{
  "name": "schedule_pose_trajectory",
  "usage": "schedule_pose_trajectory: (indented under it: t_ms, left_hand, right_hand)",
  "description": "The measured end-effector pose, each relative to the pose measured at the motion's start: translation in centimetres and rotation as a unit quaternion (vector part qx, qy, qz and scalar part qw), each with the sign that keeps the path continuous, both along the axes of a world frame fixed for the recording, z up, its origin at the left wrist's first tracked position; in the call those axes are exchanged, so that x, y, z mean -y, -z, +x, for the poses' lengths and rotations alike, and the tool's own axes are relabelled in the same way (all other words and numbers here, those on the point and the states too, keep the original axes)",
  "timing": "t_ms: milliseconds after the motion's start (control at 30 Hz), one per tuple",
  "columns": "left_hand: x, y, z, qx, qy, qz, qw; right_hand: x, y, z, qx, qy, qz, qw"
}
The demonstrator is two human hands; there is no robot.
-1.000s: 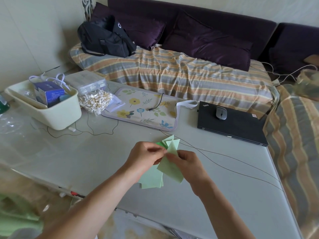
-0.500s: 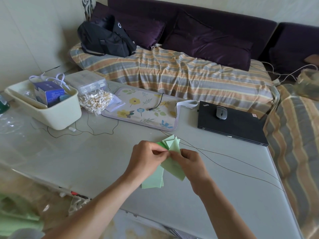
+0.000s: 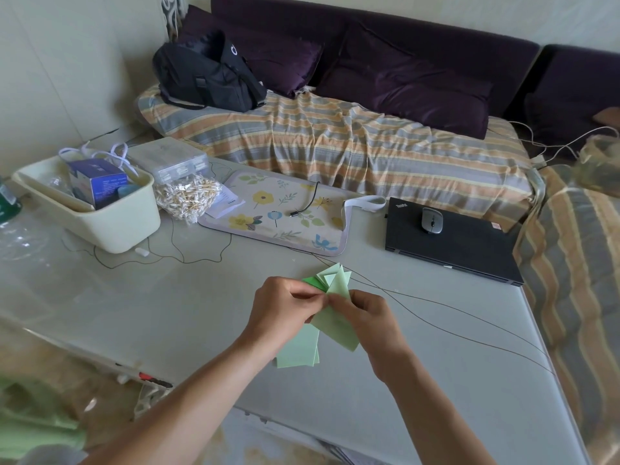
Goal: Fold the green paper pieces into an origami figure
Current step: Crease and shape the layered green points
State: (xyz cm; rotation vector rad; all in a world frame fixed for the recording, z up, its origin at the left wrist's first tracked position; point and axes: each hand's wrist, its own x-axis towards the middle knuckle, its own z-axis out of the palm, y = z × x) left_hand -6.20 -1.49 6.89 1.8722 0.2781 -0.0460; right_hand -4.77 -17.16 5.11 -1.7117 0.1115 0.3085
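Note:
Several pale green paper pieces [image 3: 332,325] are held above the grey table [image 3: 174,310], fanned out with pointed folded tips [image 3: 332,276] toward the sofa and flat ends hanging toward me. My left hand [image 3: 285,305] pinches them from the left, fingers curled. My right hand [image 3: 364,317] pinches them from the right, its fingertips meeting the left hand's at the middle of the bundle. The centre of the papers is hidden by my fingers.
A thin dark cable [image 3: 436,317] runs across the table just right of my hands. Behind lie a floral pad [image 3: 285,216], a closed black laptop [image 3: 469,250] with a mouse [image 3: 432,220], a cream bin [image 3: 110,213] and a bag of cotton swabs [image 3: 189,196].
My two hands have drawn closer together on the papers, fingertips now touching. The right-hand paper piece has swung in against the rest of the bundle.

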Motion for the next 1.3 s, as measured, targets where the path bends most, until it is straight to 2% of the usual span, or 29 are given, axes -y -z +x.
schedule_pose_trajectory:
  t_ms: [200,367,600,733,967,1300]
  left_hand:
    - [-0.3,-0.3,0.2,-0.087,0.027,-0.074,0.993]
    - [-0.2,-0.7,-0.1,-0.113,0.064,-0.062,0.990]
    - [-0.3,-0.9,0.3,-0.147,0.068,-0.084,0.983]
    - [-0.2,-1.0,0.3,-0.150,0.048,-0.100,0.982]
    - [-0.5,-1.1,0.5,-0.140,0.021,-0.097,0.985]
    - [-0.4,-0.8,0.6,-0.128,0.008,-0.080,0.988]
  right_hand:
    - [0.3,-0.2,0.2,-0.006,-0.001,0.040,0.999]
    - [0.6,-0.7,0.4,-0.010,0.039,0.110,0.993]
    - [0.4,-0.5,0.5,0.012,0.072,0.096,0.993]
    - [0.3,-0.4,0.5,0.025,0.076,0.086,0.993]
    - [0.3,-0.8,0.2,-0.034,0.008,0.109,0.993]
    - [0.4,-0.8,0.3,-0.040,0.028,0.109,0.993]
